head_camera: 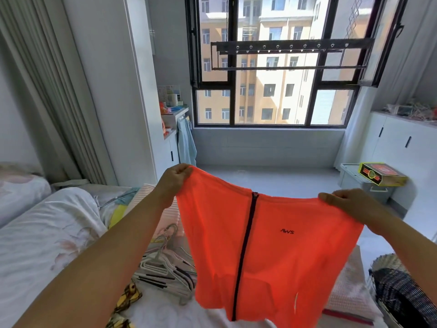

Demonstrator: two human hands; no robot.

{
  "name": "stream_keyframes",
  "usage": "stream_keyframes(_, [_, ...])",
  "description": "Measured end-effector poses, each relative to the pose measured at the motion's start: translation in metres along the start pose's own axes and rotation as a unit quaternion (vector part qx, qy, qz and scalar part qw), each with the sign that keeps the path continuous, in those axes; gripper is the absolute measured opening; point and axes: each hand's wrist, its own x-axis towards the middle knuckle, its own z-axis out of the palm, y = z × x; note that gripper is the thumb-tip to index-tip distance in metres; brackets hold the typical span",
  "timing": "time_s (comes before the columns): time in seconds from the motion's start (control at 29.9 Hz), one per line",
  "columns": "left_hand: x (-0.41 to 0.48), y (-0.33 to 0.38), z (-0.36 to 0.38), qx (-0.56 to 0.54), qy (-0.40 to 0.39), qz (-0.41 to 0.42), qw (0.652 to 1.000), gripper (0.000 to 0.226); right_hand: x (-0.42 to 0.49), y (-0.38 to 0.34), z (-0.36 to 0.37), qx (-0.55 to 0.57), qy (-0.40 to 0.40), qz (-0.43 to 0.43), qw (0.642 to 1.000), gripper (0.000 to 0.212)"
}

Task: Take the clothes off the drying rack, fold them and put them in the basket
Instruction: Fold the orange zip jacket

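An orange zip-front jacket [272, 245] with a dark zipper and small dark lettering hangs spread in front of me above the bed. My left hand [173, 179] grips its upper left edge and my right hand [350, 204] grips its upper right edge, stretching it flat. The drying rack [290, 47], a dark bar frame with hooks, hangs bare high in front of the window. A woven basket [399, 294] with dark striped fabric inside stands at the lower right, partly cut off by the frame edge.
A pile of white and black hangers [165, 268] lies on the bed [59, 233] under the jacket's left side. A yellow patterned cloth [126, 301] lies near the bottom edge. A grey bin with a yellow box [380, 177] stands on the floor at right, by white cabinets.
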Motion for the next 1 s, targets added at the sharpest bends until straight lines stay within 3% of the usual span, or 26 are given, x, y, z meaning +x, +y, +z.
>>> stream_keyframes(0.1, [0.000, 0.003, -0.002, 0.034, -0.047, 0.015, 0.998, 0.019, -0.002, 0.011, -0.001, 0.057, -0.035, 0.068, 0.995, 0.065])
stream_keyframes(0.17, [0.002, 0.003, -0.004, 0.184, -0.089, 0.066, 0.977, 0.025, -0.002, 0.017, -0.003, 0.115, -0.045, 0.094, 0.988, 0.069])
stream_keyframes(0.23, [0.007, -0.001, -0.008, 0.404, -0.122, 0.115, 0.900, 0.030, 0.002, 0.026, -0.006, 0.158, -0.057, 0.098, 0.981, 0.095])
stream_keyframes(0.3, [0.009, -0.005, -0.013, 0.512, -0.127, 0.131, 0.840, 0.031, 0.003, 0.033, -0.009, 0.169, -0.081, 0.084, 0.979, 0.110])
stream_keyframes(0.37, [0.010, -0.007, -0.018, 0.475, -0.147, 0.131, 0.858, 0.025, 0.003, 0.032, -0.014, 0.169, -0.096, 0.061, 0.979, 0.105])
stream_keyframes(0.43, [0.009, -0.006, -0.024, 0.372, -0.163, 0.116, 0.906, 0.014, 0.003, 0.026, -0.018, 0.138, -0.087, 0.025, 0.986, 0.088])
stream_keyframes(0.5, [0.009, -0.005, -0.030, 0.279, -0.165, 0.080, 0.943, 0.012, 0.002, 0.019, -0.020, 0.107, -0.083, -0.004, 0.991, 0.053])
stream_keyframes(0.57, [0.008, -0.005, -0.036, 0.226, -0.183, 0.035, 0.956, 0.015, 0.004, 0.016, -0.020, 0.085, -0.087, -0.020, 0.992, 0.020])
stream_keyframes(0.77, [0.005, -0.021, -0.042, 0.230, -0.264, -0.067, 0.934, 0.027, 0.009, 0.013, -0.013, 0.028, -0.025, -0.063, 0.997, 0.013])
stream_keyframes(0.87, [0.001, -0.030, -0.036, 0.122, -0.241, -0.061, 0.961, 0.028, 0.009, 0.011, -0.006, 0.046, -0.003, -0.067, 0.997, 0.014])
stream_keyframes(1.0, [-0.001, -0.039, -0.029, 0.022, -0.192, -0.057, 0.980, 0.012, 0.010, 0.011, -0.003, 0.054, -0.004, -0.064, 0.997, 0.018])
